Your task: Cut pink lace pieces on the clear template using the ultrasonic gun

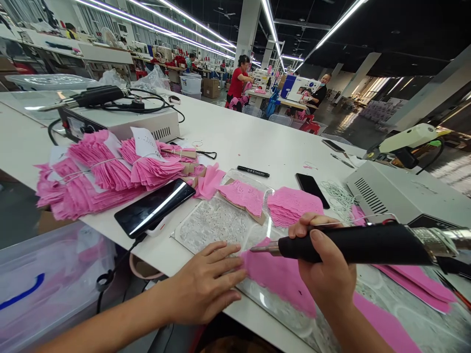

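Note:
My right hand (pixel 327 260) is wrapped round a thick black handheld tool with a pointed metal tip (pixel 270 249). The tip rests on or just over the upper left part of a pink fabric piece (pixel 283 279). My left hand (pixel 209 282) lies flat with its fingers stretched out, fingertips at the left edge of that piece. Under the fabric is a clear, scratched board (pixel 209 223). Beyond it lie a pink piece on brown card (pixel 245 196) and a stack of cut pink pieces (pixel 294 205). I cannot tell whether the tip touches the cloth.
Tied pink bundles (pixel 106 171) and a phone (pixel 154 208) lie at left. A similar tool (pixel 99 95) rests on a grey box (pixel 147 125). A marker (pixel 253 171), another phone (pixel 312 189) and a second grey box (pixel 401 193) stand farther off. A clear bin (pixel 55 264) is lower left.

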Motion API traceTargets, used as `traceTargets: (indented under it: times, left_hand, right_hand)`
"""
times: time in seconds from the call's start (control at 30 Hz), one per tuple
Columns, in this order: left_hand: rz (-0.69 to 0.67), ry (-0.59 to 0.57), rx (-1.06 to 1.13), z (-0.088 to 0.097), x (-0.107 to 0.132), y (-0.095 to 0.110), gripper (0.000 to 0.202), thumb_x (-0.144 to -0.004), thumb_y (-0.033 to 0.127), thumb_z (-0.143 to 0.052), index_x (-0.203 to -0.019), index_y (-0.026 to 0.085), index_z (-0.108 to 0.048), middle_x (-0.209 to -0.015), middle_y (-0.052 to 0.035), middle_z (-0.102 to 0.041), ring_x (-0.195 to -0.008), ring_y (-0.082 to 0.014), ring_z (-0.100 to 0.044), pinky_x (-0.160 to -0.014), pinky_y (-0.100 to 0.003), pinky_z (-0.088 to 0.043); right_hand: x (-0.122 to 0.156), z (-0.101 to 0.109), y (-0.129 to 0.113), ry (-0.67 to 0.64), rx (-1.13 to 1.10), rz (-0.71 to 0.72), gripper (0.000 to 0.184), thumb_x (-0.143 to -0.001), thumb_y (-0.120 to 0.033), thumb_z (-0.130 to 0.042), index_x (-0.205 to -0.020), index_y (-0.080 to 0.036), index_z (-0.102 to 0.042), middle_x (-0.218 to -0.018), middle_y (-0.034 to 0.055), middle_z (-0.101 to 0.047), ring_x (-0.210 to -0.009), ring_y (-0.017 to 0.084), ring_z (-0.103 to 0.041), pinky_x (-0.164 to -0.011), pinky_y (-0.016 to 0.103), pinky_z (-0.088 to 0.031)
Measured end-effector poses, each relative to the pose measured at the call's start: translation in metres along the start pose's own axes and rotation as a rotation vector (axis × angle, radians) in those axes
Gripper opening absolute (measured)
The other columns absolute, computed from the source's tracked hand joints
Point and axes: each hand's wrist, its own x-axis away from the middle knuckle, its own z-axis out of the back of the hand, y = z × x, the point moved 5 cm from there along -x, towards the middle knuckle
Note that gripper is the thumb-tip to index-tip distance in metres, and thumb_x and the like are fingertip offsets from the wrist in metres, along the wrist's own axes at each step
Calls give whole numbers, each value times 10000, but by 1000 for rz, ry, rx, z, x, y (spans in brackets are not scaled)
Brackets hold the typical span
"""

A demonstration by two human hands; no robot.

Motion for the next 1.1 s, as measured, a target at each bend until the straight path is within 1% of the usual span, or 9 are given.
traceTargets:
  times: [0.2,0.4,0.57,0.73,0.9,1.1]
  left_hand:
    - [-2,-10,-7,0,1,0,308,-943,252,-522,-1219,129,-579,-1144,-133,-674,-1229,-267,-539,-1028,-427,-444]
    - [-16,27,-30,3,1,4,274,-932,229,-525,-1179,126,-580,-1096,-120,-695,-1195,-257,-569,-1027,-412,-447]
    - [-28,38,-45,5,0,5,249,-929,223,-529,-1147,119,-587,-1105,-119,-692,-1183,-252,-578,-1016,-403,-455]
    - [-26,47,-43,5,-1,4,249,-931,222,-516,-1145,116,-588,-1091,-123,-695,-1167,-252,-586,-1010,-396,-457]
    - [-22,37,-40,3,-1,5,253,-916,217,-545,-1140,110,-591,-1101,-117,-688,-1187,-248,-570,-1030,-394,-443]
    - [-13,38,-20,3,-1,4,264,-907,210,-551,-1151,114,-583,-1092,-122,-688,-1187,-251,-571,-1018,-396,-450]
  right_hand:
    - [1,1,1,14,38,2,137,-686,-227,-713,-718,-209,-581,-785,-7,-538,-612,104,-517,-583,293,-506]
    - [2,0,1,15,15,-28,134,-691,-217,-716,-731,-211,-589,-795,-8,-522,-622,103,-516,-587,287,-507]
    - [8,-5,2,-9,-22,-42,114,-703,-206,-698,-754,-217,-596,-793,-7,-501,-626,105,-516,-603,295,-521]
    - [12,-10,5,-35,-30,-44,106,-720,-211,-698,-772,-222,-606,-789,-7,-519,-620,108,-534,-604,305,-526]
    - [12,-11,5,-46,-26,-39,106,-722,-217,-706,-765,-224,-609,-772,-10,-533,-609,110,-538,-600,309,-524]
    - [11,-11,7,-52,-17,-47,122,-717,-212,-709,-742,-219,-591,-773,-8,-542,-611,112,-544,-585,299,-523]
